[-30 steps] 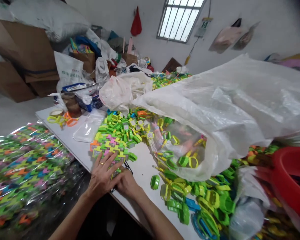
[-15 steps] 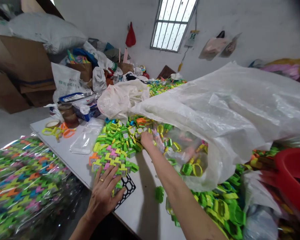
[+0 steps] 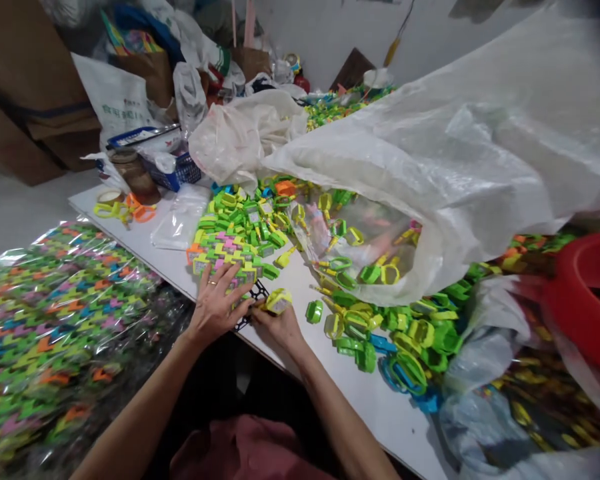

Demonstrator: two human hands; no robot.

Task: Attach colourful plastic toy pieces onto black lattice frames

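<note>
My left hand (image 3: 216, 305) lies with fingers stretched over rows of fitted green, yellow, pink and orange plastic pieces (image 3: 224, 247). These rows sit on a black lattice tray (image 3: 259, 291), whose uncovered end shows beside my thumb. In my right hand (image 3: 281, 328) a yellow toy-like plastic piece (image 3: 279, 300) with a pale printed face is pinched just above the tray's bare end. Its lower part is hidden by my fingers. Loose green and yellow pieces (image 3: 257, 217) are heaped behind the rows.
A large translucent bag (image 3: 420, 147) opens on the white table (image 3: 300, 273), with more pieces inside. Right of it lie a loose pile (image 3: 405, 333) and a red basin (image 3: 590, 300). Scissors (image 3: 143, 210), a jar (image 3: 133, 175) and a blue basket (image 3: 177, 170) stand at left, above wrapped sheets (image 3: 70, 300).
My right hand has come back from the heap toward my left hand, bringing a yellow plastic piece to the tray. The view has tilted down. My left hand stays on the rows.
</note>
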